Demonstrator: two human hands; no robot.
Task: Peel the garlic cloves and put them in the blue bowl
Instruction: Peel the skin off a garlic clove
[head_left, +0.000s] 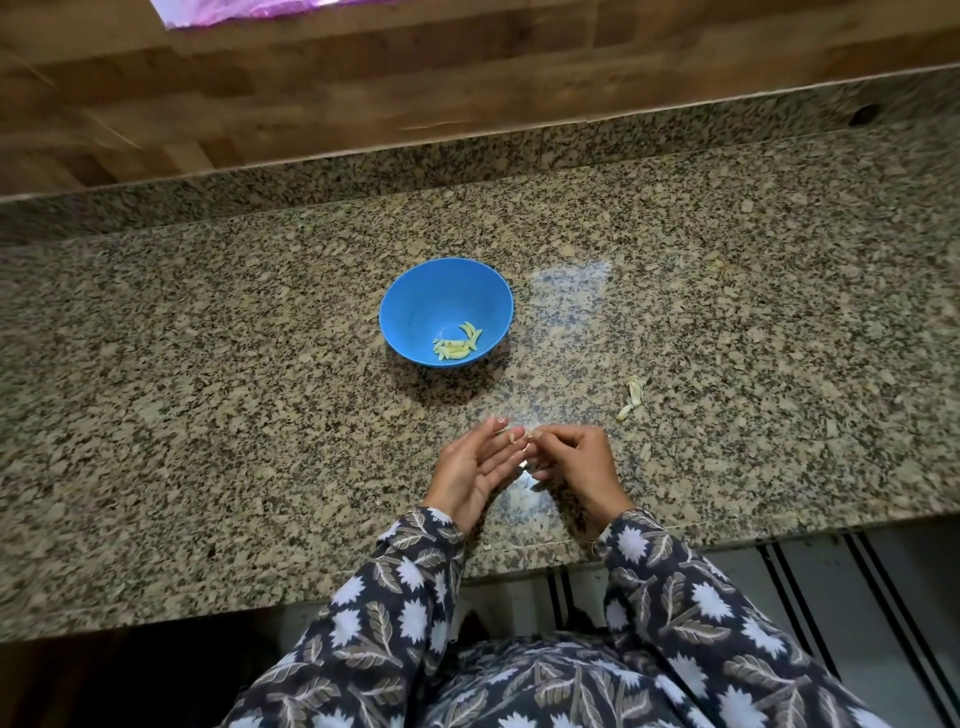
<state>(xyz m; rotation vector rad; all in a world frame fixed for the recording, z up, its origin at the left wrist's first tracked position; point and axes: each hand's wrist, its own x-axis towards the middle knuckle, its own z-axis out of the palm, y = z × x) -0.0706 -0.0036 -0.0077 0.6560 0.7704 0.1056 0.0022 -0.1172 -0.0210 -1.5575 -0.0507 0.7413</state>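
Note:
The blue bowl (415, 306) stands in the middle of the granite counter and holds several pale yellow peeled cloves (458, 344). Nearer the front edge, my left hand (470, 470) and my right hand (576, 467) meet at their fingertips. A small garlic clove (521, 436) is pinched between them, mostly hidden by the fingers and blurred. My left palm faces right with its fingers fairly straight. My right hand's fingers are curled. Both hands hover just above the counter, below and to the right of the bowl.
A few garlic skins or pieces (632, 396) lie on the granite counter (208, 389) to the right of my hands. A low granite ledge and a wooden wall (311, 93) rise behind. The counter's front edge runs just under my wrists.

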